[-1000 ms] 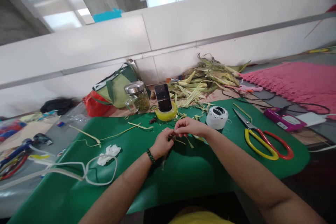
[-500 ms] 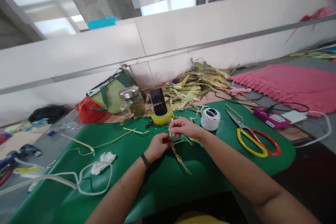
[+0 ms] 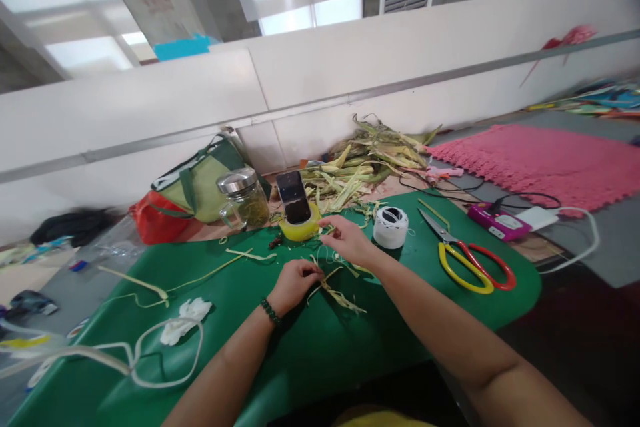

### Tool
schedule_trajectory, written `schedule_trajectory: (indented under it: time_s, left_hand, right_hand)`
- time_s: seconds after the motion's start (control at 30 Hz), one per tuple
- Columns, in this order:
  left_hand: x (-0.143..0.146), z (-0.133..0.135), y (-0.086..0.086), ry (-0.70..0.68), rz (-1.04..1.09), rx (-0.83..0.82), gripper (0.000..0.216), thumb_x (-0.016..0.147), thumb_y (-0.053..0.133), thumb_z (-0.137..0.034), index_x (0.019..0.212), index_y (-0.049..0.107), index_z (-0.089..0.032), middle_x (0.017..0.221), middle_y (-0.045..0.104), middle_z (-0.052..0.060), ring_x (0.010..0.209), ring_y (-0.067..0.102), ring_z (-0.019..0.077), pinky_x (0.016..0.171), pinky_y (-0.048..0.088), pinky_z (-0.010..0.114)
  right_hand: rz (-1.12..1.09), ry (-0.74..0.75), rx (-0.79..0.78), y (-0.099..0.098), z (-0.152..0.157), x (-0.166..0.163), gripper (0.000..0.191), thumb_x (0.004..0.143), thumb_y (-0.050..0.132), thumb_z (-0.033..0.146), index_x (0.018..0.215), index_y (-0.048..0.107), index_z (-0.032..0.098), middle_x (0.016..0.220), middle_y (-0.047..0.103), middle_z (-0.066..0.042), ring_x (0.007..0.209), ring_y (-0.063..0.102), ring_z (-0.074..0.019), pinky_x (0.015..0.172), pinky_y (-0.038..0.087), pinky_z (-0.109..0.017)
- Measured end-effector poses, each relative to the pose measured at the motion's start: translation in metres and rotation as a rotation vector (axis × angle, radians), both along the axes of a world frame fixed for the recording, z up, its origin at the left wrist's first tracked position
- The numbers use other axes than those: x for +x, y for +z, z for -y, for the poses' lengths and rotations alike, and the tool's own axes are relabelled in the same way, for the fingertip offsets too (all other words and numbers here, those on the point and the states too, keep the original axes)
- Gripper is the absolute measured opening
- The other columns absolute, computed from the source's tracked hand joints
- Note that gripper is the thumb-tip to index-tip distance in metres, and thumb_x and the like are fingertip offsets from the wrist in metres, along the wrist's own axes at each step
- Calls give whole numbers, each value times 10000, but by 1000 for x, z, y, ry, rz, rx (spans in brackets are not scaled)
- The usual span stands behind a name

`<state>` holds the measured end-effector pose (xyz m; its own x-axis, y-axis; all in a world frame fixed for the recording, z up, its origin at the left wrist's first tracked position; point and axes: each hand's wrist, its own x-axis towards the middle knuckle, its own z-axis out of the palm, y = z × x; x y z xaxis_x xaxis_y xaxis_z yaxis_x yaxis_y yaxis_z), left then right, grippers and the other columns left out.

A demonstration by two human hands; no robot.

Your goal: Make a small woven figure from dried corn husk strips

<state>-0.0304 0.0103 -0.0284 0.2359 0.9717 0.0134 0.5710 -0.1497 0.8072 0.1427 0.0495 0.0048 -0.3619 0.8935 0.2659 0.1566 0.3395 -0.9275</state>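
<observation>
My left hand (image 3: 294, 285), with a green bead bracelet (image 3: 271, 311) on its wrist, pinches a small bundle of dry corn husk strips (image 3: 336, 293). The loose ends of the strips stick out to the right, over the green mat (image 3: 300, 360). Above and to the right, my right hand (image 3: 349, 240) has thumb and fingertips pinched together. A fine pale thread (image 3: 327, 253) loops between the two hands, seemingly held in the right fingertips. Right of that hand stands a spool of white thread (image 3: 391, 232).
Red-and-yellow-handled scissors (image 3: 467, 260) lie open at right. A phone (image 3: 294, 195) leans in a yellow tape roll (image 3: 300, 229), beside a glass jar (image 3: 246, 203). Corn husks (image 3: 373, 153) are heaped behind. A white cable (image 3: 135, 360) and crumpled tissue (image 3: 185, 323) lie at left.
My hands have drawn slightly apart, and the thread loop between them now shows. The husk ends have swung to the right. The whole view has shifted a little.
</observation>
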Motion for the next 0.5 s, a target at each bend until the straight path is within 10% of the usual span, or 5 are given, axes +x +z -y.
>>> schedule_trajectory:
  time_s: [0.2,0.33,0.5]
  left_hand:
    - [-4,2,7,-44,-303,306,141,753,603,-211,655,704,-201,800,655,62,781,578,208,729,453,327]
    - [-1,4,11,-212,-395,446,193,815,530,-182,682,669,-202,803,671,61,774,541,210,734,438,331]
    - [2,6,12,-187,-433,411,183,842,500,-174,748,656,-197,795,670,56,768,573,198,693,427,299]
  right_hand:
    - [462,-457,355,17,45,101,189,880,459,277,957,605,185,973,624,-95,942,566,-221,817,435,-339]
    - [1003,-760,207,-7,69,173,220,837,475,247,965,616,137,919,613,-140,888,573,-267,784,420,-364]
    - [1313,-729,-38,-39,67,202,325,796,491,228,1089,568,110,856,622,-142,768,609,-268,636,396,-315]
